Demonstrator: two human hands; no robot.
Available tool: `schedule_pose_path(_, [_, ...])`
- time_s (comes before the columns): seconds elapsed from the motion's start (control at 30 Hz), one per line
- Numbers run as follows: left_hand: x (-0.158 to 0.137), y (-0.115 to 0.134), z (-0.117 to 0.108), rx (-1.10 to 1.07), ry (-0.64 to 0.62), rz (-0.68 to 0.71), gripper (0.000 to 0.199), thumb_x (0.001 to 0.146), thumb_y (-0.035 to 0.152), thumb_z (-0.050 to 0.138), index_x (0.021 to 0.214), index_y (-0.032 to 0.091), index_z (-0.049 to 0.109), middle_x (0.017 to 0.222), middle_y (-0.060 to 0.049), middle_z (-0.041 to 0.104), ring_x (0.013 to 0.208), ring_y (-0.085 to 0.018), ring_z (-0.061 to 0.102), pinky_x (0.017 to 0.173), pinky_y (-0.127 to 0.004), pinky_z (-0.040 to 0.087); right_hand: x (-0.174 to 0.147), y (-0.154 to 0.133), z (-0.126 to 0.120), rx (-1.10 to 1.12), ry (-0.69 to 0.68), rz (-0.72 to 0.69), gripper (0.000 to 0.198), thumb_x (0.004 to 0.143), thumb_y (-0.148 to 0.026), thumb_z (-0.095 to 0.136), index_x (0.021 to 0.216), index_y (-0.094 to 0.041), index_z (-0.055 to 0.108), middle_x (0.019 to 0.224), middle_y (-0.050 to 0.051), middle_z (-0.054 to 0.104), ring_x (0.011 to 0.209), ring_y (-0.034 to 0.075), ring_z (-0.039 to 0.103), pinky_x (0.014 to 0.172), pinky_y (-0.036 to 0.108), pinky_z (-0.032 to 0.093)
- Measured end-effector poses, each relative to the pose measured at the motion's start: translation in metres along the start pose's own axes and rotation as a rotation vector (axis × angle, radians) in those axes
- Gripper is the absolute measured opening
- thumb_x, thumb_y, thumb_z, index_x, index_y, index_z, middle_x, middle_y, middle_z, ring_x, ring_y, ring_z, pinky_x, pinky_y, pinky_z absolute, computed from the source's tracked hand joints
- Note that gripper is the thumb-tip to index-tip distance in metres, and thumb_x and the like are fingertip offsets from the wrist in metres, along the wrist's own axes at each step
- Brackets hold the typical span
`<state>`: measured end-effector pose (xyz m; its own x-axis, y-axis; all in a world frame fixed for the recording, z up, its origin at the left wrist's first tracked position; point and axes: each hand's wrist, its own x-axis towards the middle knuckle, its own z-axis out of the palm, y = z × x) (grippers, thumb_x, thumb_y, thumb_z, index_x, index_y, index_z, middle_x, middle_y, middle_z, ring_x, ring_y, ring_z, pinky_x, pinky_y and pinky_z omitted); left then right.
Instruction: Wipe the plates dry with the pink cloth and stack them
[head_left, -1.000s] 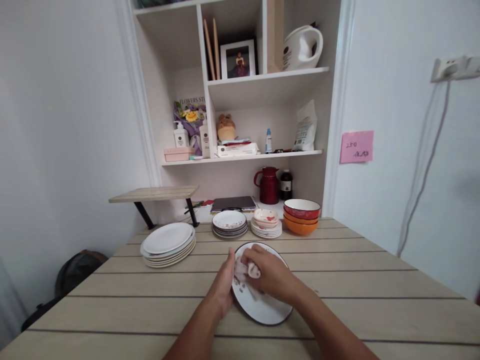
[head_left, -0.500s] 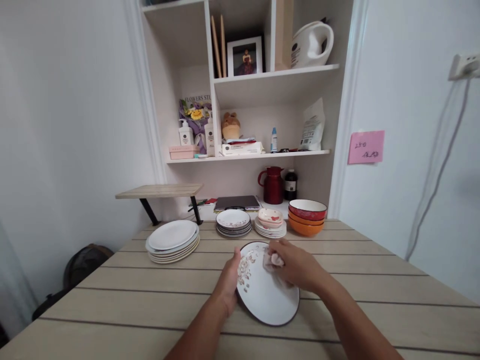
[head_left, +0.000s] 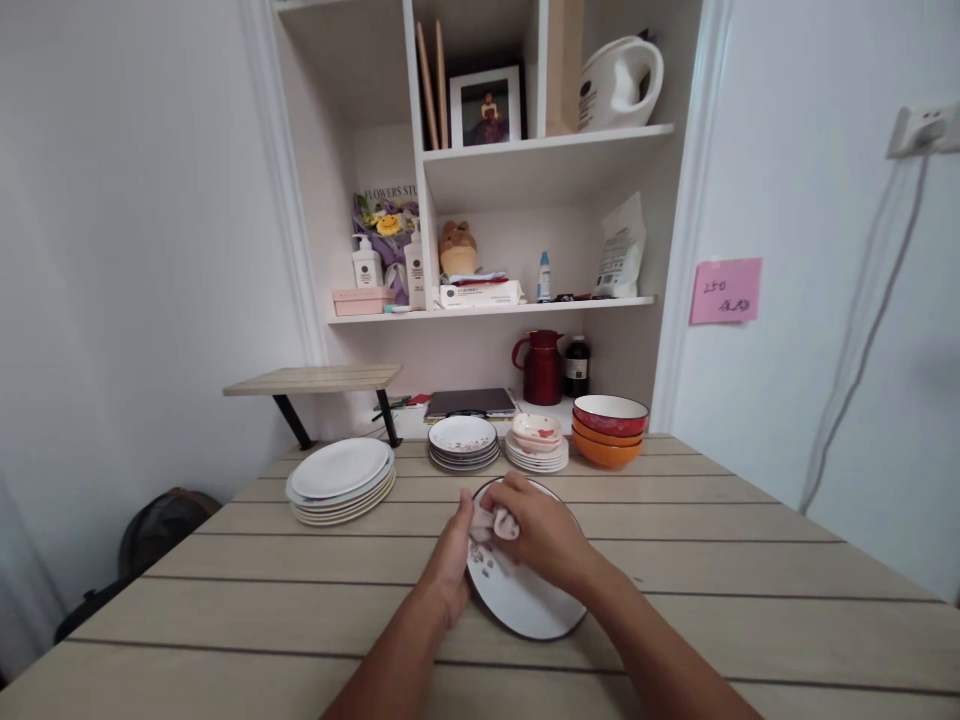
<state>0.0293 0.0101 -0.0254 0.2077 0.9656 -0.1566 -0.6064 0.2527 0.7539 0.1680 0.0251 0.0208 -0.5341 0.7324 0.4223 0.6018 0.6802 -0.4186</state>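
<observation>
A white plate (head_left: 536,600) with a dark rim and a brown flower pattern is tilted up over the table in front of me. My left hand (head_left: 450,565) grips its left edge, thumb along the rim. Bunched in my right hand (head_left: 544,530) is a pale cloth (head_left: 496,524), pressed on the plate's upper left part near my left thumb. The cloth and fingers cover much of the flower pattern. Behind the plate stands a stack of similar dark-rimmed plates (head_left: 463,437).
Large white plates (head_left: 341,470) are stacked at the left, by a small raised wooden shelf (head_left: 315,379). Small dishes (head_left: 537,445) and a stack of red and orange bowls (head_left: 609,432) stand at the back right. Behind them is a red jug (head_left: 542,368).
My right hand has slid the cloth leftward across the plate, from its upper right to its upper left. My left hand keeps its hold on the edge.
</observation>
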Motion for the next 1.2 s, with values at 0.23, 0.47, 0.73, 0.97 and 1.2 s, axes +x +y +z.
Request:
schedule_pose_path(0.23, [-0.006, 0.001, 0.005, 0.064, -0.044, 0.002, 0.061, 0.086, 0.058, 0.048, 0.125, 0.012, 0.060, 0.121, -0.014, 0.067, 0.115, -0.029, 0.060, 0.104, -0.040, 0.040, -0.001, 0.030, -0.023, -0.155, 0.112, 0.275, 0.023, 0.075, -0.019, 0.057, 0.097, -0.027, 0.058, 0.104, 0.003, 0.058, 0.077, 0.016, 0.056, 0.058, 0.026, 0.028])
schedule_pose_path(0.47, [-0.010, 0.002, 0.006, 0.067, -0.021, -0.006, 0.065, 0.086, 0.060, 0.047, 0.123, 0.008, 0.060, 0.118, -0.015, 0.068, 0.117, -0.029, 0.059, 0.105, -0.038, 0.039, -0.028, 0.016, -0.036, -0.270, -0.315, 0.242, 0.017, 0.063, -0.021, 0.059, 0.080, -0.026, 0.059, 0.083, 0.003, 0.065, 0.071, 0.021, 0.055, 0.054, 0.029, 0.023])
schedule_pose_path(0.73, [-0.006, 0.003, 0.004, 0.031, 0.007, -0.078, 0.071, 0.081, 0.066, 0.050, 0.118, 0.006, 0.062, 0.106, -0.017, 0.072, 0.103, -0.031, 0.067, 0.095, -0.040, 0.047, -0.014, -0.009, -0.003, 0.071, -0.211, -0.037, 0.026, 0.064, -0.019, 0.064, 0.089, -0.026, 0.061, 0.093, 0.000, 0.063, 0.082, 0.018, 0.056, 0.064, 0.026, 0.032])
schedule_pose_path(0.97, [-0.004, 0.001, 0.004, 0.022, -0.053, -0.017, 0.063, 0.084, 0.060, 0.050, 0.124, 0.012, 0.059, 0.115, -0.015, 0.070, 0.105, -0.029, 0.066, 0.097, -0.041, 0.046, 0.002, 0.017, -0.009, -0.035, 0.197, 0.196, 0.025, 0.073, -0.018, 0.060, 0.097, -0.026, 0.060, 0.103, 0.002, 0.058, 0.080, 0.016, 0.054, 0.061, 0.024, 0.028])
schedule_pose_path(1.2, [-0.007, 0.000, 0.004, 0.011, -0.057, 0.033, 0.061, 0.087, 0.056, 0.050, 0.125, 0.010, 0.059, 0.115, -0.015, 0.070, 0.110, -0.027, 0.064, 0.101, -0.037, 0.043, -0.012, 0.032, -0.029, -0.105, 0.043, 0.300, 0.019, 0.071, -0.016, 0.056, 0.088, -0.023, 0.057, 0.092, 0.003, 0.060, 0.075, 0.017, 0.053, 0.060, 0.026, 0.028])
